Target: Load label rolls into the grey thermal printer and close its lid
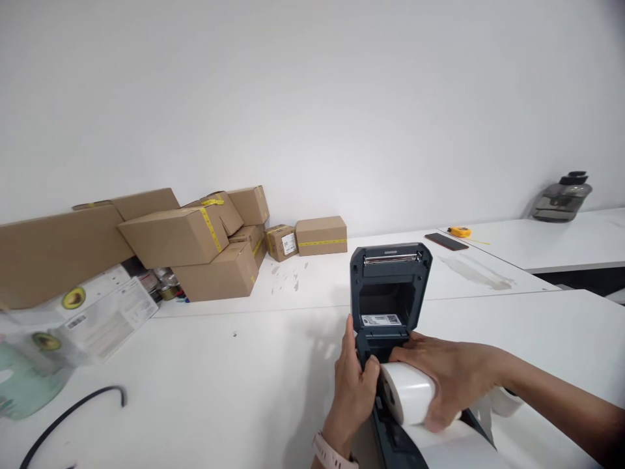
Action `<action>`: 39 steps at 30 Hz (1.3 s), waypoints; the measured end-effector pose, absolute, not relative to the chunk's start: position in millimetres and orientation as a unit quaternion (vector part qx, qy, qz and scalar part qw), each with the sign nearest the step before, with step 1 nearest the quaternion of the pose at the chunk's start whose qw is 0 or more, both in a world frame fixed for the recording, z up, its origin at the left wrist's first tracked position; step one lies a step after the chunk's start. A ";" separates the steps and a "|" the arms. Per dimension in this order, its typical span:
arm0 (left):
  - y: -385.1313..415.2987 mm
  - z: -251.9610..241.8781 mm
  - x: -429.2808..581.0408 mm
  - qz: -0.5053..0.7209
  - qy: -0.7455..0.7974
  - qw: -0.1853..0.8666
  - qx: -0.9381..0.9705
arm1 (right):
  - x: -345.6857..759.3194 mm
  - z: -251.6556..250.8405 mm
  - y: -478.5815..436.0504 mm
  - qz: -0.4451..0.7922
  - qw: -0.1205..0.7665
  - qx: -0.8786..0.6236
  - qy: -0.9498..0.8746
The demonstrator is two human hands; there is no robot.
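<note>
A dark label printer (390,277) stands with its lid raised upright. A white roll of labels (410,393) sits in its lower body, partly covered by my right hand (452,371). The fingers of that hand are wrapped over the roll's top and right side. From the roll a white label strip (456,446) runs toward the bottom edge of the view. My left hand (354,381) grips the printer's left side, thumb over the rim near the roll's end and fingers along the outside. A pale pink watch band (332,453) is on my left wrist.
Cardboard boxes (215,270) are piled at the left back. A plastic-wrapped package (107,312) and a black cable (73,407) lie nearer. A yellow tape measure (459,232), a dark flat object (446,241) and a bottle (561,198) are at right. Another white roll (505,400) lies beside the printer.
</note>
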State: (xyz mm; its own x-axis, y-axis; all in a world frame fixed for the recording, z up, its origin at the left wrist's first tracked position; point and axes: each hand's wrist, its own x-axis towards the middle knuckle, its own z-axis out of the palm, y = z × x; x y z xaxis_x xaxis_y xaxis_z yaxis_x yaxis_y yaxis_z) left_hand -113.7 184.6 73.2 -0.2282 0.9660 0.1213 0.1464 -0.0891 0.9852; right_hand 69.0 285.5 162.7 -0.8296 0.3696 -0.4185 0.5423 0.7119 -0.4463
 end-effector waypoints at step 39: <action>101.3 47.0 -81.7 0.687 0.553 -0.031 0.470 | 121.0 167.9 235.0 -0.435 -0.460 0.257 0.730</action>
State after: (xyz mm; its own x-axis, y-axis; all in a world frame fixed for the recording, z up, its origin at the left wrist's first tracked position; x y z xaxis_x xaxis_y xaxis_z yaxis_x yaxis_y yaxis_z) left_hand -81.7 101.3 47.0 -0.5558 0.4773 0.6807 0.5637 -0.3854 0.7306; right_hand 121.0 235.0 167.9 -0.4444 0.7757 0.4481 -0.0250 0.4893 -0.8718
